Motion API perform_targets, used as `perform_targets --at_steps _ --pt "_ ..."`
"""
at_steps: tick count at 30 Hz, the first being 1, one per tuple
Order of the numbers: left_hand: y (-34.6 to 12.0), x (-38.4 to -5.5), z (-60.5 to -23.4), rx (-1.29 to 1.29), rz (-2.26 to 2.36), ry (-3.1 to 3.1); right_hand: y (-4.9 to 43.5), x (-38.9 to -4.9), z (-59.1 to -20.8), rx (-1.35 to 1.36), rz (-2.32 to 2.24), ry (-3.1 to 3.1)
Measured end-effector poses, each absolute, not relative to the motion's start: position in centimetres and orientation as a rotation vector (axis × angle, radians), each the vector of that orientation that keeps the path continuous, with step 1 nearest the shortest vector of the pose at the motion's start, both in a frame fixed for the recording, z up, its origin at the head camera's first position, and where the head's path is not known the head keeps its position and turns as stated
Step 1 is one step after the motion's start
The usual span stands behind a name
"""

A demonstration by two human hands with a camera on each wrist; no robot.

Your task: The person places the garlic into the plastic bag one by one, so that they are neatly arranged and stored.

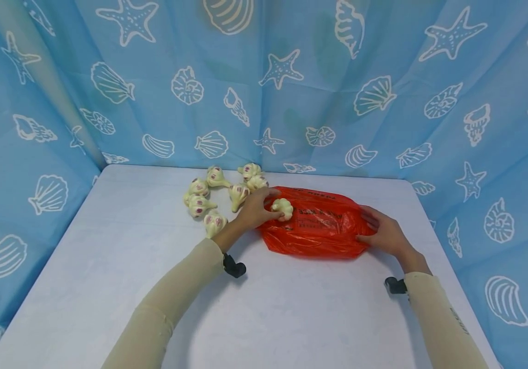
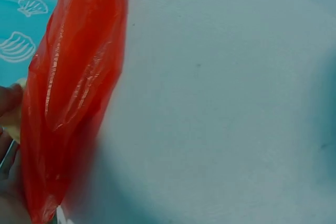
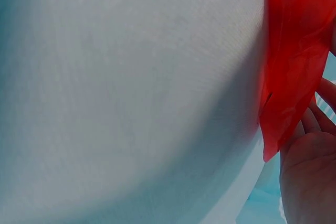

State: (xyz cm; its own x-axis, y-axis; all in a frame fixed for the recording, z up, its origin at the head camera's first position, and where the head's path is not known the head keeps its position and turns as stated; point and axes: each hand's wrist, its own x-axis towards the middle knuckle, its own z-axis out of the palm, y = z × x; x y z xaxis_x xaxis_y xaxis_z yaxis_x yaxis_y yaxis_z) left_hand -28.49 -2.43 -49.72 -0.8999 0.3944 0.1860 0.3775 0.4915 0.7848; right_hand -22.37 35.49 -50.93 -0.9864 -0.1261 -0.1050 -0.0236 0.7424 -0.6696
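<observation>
A red plastic bag (image 1: 323, 241) with black print lies on the table, puffed up in the middle. At its left end my left hand (image 1: 255, 209) holds a pale garlic bulb (image 1: 283, 208) between thumb and fingers, over the bag. In the left wrist view the bag (image 2: 79, 77) hides most of the bulb. My right hand (image 1: 385, 233) grips the bag's right end, thumb toward me and fingers on the far side. The right wrist view shows the palm (image 3: 310, 166) against the bag's edge. Left of the left hand lie several garlic bulbs (image 1: 198, 205) with purplish marks.
The white table (image 1: 144, 266) ends at a blue curtain (image 1: 245, 92) printed with shells and starfish, which hangs behind and at both sides. A black wrist mount (image 1: 234, 266) sits under the left wrist and another wrist mount (image 1: 396, 285) under the right.
</observation>
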Motion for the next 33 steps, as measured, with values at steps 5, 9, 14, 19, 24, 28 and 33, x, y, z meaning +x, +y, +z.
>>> perform_targets --at_steps 5,9,14,19,24,28,33 --pt "-2.33 -28.37 -49.76 0.757 1.398 2.729 35.59 -22.30 -50.75 -0.123 -1.079 2.795" --pt "-2.24 -28.44 -49.70 0.748 1.386 2.742 35.65 -22.25 -50.73 -0.125 -1.083 2.797" --pt "-2.14 -28.68 -49.92 0.718 1.366 2.775 35.58 -22.27 -50.84 -0.108 -1.096 2.788" --pt "-1.92 -29.04 -50.15 0.801 1.341 2.838 35.40 -22.19 -50.67 -0.108 -1.103 2.793" --pt "-1.86 -29.15 -50.20 0.772 1.347 2.842 35.36 -22.21 -50.80 -0.116 -1.096 2.801" --pt "-1.91 -29.14 -50.08 0.713 1.374 2.810 35.46 -22.22 -50.93 -0.121 -1.089 2.802" --pt "-1.99 -29.02 -49.86 0.709 1.373 2.789 35.53 -22.18 -50.86 -0.112 -1.084 2.800"
